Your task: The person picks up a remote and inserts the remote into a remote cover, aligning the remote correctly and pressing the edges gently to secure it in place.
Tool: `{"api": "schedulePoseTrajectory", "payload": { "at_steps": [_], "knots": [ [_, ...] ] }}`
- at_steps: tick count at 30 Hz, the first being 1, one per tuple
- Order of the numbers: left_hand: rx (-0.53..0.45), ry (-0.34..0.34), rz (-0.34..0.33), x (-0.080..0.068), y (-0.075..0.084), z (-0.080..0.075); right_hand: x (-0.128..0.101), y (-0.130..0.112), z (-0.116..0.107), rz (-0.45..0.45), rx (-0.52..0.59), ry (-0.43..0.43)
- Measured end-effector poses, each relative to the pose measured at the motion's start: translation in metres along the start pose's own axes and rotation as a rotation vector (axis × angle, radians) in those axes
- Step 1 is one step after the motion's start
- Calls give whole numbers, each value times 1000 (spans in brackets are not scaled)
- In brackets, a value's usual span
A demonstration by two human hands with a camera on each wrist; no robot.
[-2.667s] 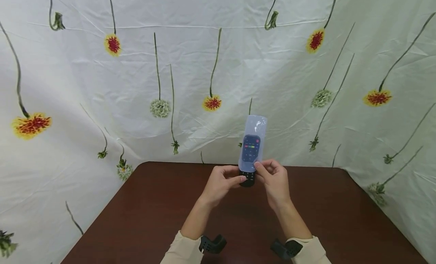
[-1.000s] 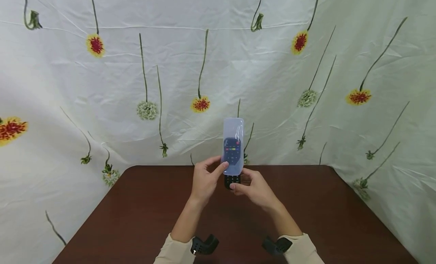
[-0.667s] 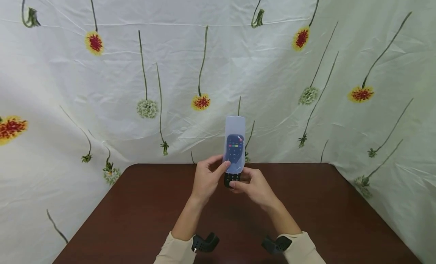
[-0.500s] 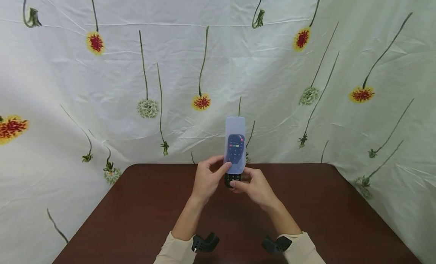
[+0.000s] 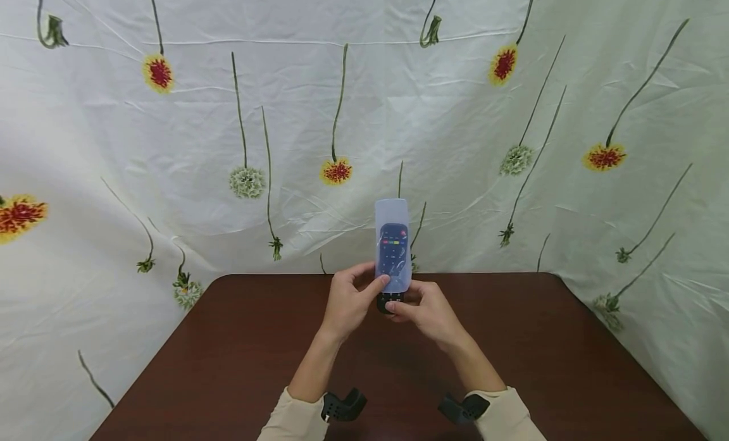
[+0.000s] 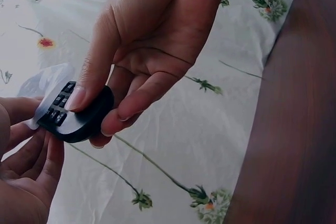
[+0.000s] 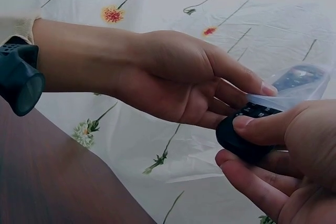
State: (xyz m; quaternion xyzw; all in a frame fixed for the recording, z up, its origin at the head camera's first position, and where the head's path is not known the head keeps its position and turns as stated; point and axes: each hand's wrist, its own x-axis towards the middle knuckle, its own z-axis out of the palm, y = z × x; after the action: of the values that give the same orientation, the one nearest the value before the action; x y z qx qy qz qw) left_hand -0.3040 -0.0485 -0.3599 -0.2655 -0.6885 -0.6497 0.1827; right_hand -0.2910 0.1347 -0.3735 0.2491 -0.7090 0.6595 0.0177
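A black remote control (image 5: 383,304) stands nearly upright before me, most of it inside a translucent bluish plastic sleeve (image 5: 392,209). Coloured buttons show through the plastic, and only the lower end is bare. My left hand (image 5: 346,302) pinches the sleeve near its lower opening, thumb on the front. Below it, my right hand (image 5: 431,312) grips the bare end, its thumb over the keys. In the left wrist view the right thumb presses the keypad of the remote (image 6: 84,127). The right wrist view shows the left thumb at the rim of the sleeve (image 7: 299,80).
A dark brown table (image 5: 256,365) lies beneath the forearms. Behind it hangs a pale cloth (image 5: 444,131) printed with flowers. Black camera bands (image 5: 344,405) sit on both wrists.
At first my left hand held the remote's end and my right the sleeve; these holds have swapped. Lately the sleeve has slid slightly down over the remote, leaving less of it bare.
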Motion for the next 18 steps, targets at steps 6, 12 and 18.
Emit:
{"api": "schedulePoseTrajectory", "payload": {
  "at_steps": [6, 12, 18],
  "knots": [
    [-22, 27, -2, 0, 2, -4, 1, -2, -3, 16, -40, -21],
    [-31, 39, -2, 0, 1, -7, -2, -5, -13, -43, -97, 72],
    [-1, -9, 13, -2, 0, -2, -1, -11, -12, -142, -31, 261]
  ]
}}
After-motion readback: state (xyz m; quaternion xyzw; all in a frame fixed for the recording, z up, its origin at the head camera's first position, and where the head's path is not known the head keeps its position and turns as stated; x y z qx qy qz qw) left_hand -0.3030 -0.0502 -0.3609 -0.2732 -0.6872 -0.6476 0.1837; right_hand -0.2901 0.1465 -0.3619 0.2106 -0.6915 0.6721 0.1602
